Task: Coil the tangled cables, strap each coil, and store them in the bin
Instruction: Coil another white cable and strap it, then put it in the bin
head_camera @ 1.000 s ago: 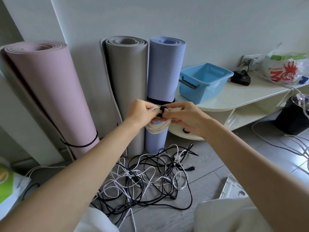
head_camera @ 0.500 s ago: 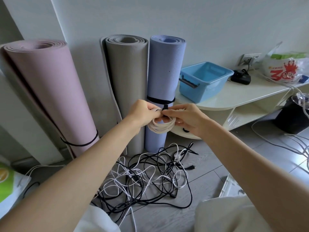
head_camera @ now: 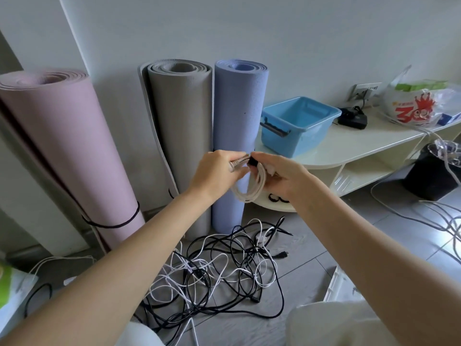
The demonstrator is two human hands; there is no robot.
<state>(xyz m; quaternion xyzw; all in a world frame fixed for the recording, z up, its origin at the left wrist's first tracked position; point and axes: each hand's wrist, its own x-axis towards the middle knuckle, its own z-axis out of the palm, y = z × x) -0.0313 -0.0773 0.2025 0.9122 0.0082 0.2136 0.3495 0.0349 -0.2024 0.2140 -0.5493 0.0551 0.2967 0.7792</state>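
Above floor tangle (head_camera: 219, 268), both hands (head_camera: 252, 173) pinch strapped white coil (head_camera: 250, 187).

Blue bin (head_camera: 303, 132), pink mat (head_camera: 62, 146), grey mat (head_camera: 184, 131), black-and-white cable tangle (head_camera: 219, 273)

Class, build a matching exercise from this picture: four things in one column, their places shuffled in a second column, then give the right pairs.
Things:
1. white coil
2. blue bin
3. tangled cables
4. purple mat

Places:
A. standing against the wall
B. on the floor
C. held in both hands
D. on the white shelf

Pairs: 1-C, 2-D, 3-B, 4-A
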